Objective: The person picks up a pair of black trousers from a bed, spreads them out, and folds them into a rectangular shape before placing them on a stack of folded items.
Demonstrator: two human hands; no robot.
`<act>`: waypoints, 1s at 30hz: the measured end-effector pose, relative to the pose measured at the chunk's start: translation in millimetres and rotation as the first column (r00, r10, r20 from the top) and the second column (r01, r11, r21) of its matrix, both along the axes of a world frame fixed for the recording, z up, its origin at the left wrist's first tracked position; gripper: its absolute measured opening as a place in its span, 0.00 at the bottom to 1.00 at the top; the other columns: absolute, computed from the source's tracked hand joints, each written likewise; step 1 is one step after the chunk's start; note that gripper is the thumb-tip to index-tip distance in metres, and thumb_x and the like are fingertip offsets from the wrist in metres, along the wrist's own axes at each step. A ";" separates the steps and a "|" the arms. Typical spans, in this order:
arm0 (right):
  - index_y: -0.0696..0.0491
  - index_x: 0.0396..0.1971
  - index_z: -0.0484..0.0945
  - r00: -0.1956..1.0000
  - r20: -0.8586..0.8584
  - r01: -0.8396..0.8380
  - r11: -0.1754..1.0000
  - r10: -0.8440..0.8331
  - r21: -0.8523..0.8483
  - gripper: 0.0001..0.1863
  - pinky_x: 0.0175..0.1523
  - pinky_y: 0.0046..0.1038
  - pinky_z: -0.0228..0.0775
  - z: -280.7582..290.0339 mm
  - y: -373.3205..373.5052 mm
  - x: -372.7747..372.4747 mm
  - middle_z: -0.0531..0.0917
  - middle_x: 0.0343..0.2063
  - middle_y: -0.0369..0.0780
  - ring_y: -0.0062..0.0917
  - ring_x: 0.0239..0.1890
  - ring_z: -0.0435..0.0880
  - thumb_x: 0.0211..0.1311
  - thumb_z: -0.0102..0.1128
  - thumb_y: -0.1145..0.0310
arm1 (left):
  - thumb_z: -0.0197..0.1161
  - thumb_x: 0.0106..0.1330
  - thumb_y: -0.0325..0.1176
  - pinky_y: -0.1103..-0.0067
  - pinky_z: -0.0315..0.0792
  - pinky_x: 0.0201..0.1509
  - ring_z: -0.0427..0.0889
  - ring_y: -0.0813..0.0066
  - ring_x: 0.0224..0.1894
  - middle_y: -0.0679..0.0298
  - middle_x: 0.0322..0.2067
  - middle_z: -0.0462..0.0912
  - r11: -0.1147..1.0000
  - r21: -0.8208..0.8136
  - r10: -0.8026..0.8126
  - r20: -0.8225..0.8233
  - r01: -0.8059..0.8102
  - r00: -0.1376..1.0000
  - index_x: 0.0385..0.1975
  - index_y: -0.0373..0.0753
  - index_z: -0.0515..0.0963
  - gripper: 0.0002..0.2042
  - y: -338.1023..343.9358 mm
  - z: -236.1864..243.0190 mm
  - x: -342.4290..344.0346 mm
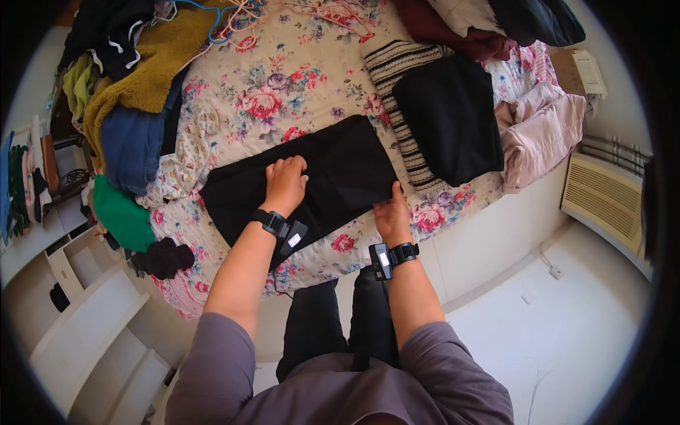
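A folded black garment lies flat in a long rectangle across the near part of the bed. On its middle rests my left hand, its fingers curled in against the cloth. My right hand is at the near right corner of the garment, closed on its edge. The fingers there are partly hidden by the cloth. The exact kind of garment cannot be made out.
A floral sheet covers the bed. To the right lie a folded black cloth, a striped knit and pink clothing. Jeans, a mustard fleece and green cloth are heaped left; hangers lie beyond.
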State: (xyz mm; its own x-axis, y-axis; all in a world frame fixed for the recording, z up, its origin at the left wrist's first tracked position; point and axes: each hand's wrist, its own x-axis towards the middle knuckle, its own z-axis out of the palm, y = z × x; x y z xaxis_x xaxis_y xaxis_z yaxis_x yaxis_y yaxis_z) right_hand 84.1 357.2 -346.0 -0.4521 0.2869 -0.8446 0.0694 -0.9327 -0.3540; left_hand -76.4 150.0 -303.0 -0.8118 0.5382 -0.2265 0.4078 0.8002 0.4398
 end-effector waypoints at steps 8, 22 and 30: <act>0.48 0.58 0.72 0.986 -0.034 -0.165 0.985 0.164 -0.042 0.25 0.62 0.38 0.70 33.3 -23.3 -11.0 0.79 0.55 0.36 0.29 0.55 0.80 0.63 0.70 0.64 | 0.65 0.65 0.46 0.63 0.65 0.59 0.77 0.55 0.51 0.58 0.46 0.80 0.996 0.041 0.081 0.108 -0.085 0.991 0.53 0.41 0.74 0.22 31.6 2.4 1.2; 0.62 0.54 0.76 0.891 0.122 -0.451 0.826 0.436 0.338 0.28 0.44 0.26 0.79 6.8 -37.4 4.3 0.83 0.45 0.40 0.26 0.41 0.84 0.55 0.76 0.69 | 0.68 0.63 0.40 0.65 0.72 0.55 0.78 0.47 0.51 0.47 0.46 0.79 0.969 0.246 -0.047 0.092 0.023 0.995 0.50 0.33 0.75 0.21 63.1 -10.1 -17.8; 0.63 0.53 0.75 0.884 0.145 -0.468 0.845 0.445 0.259 0.27 0.53 0.24 0.74 14.6 -44.0 -1.9 0.84 0.46 0.39 0.24 0.45 0.82 0.56 0.75 0.71 | 0.65 0.65 0.52 0.66 0.75 0.49 0.83 0.52 0.44 0.45 0.39 0.85 0.939 0.278 0.108 0.325 -0.204 0.940 0.43 0.27 0.80 0.27 130.3 -34.5 -51.8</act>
State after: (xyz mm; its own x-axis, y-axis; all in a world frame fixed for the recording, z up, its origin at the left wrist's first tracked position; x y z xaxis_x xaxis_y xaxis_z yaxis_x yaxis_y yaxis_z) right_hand 82.2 313.3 -331.4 -0.5279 0.2918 -0.7976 0.5004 -0.6519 -0.5697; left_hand -128.2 280.3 -337.6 -0.8101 0.4920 -0.3189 0.0992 0.6512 0.7524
